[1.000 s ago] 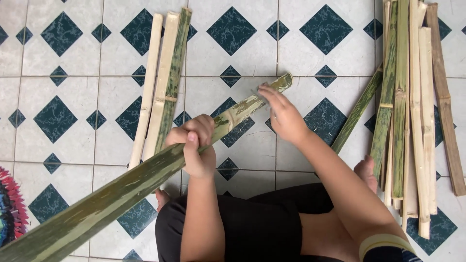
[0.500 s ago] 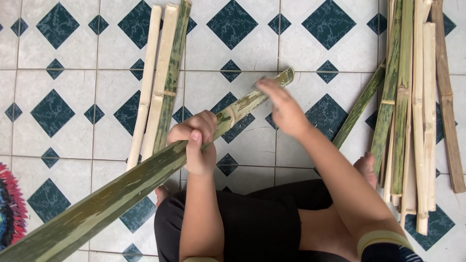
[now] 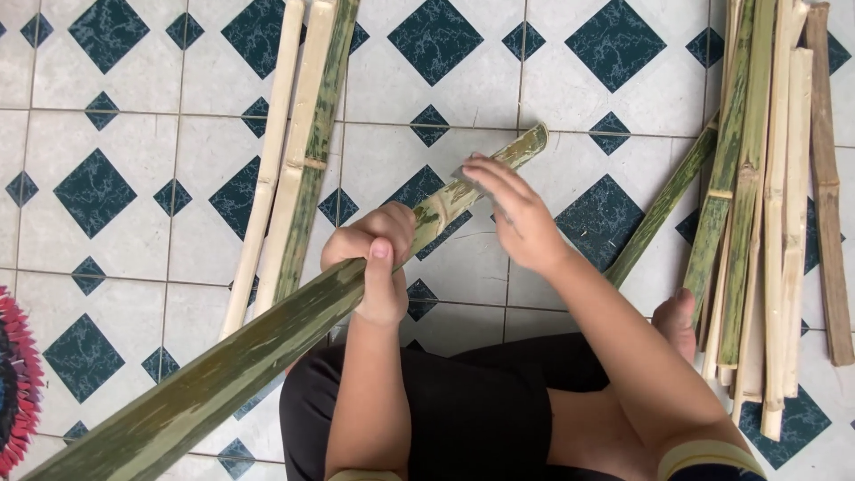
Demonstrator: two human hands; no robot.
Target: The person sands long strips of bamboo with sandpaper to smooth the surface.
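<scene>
Bamboo strip (image 3: 267, 347), left hand (image 3: 374, 258) gripping, right hand (image 3: 517, 218) near tip

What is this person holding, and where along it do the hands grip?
The left hand grips a long green bamboo strip near its far end. The right hand holds a small grey blade against that end.

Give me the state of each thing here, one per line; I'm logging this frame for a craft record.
Long bamboo strip: lifted at a slant, far end toward the tiles.
Left hand: grip shut around the strip.
Right hand: on the strip near its tip, holding a small grey blade-like thing; grip unclear.
Left bundle: three split strips lying flat on the tiles.
Right bundle: many strips lying side by side.
Foot: bare, beside the right bundle.
</scene>
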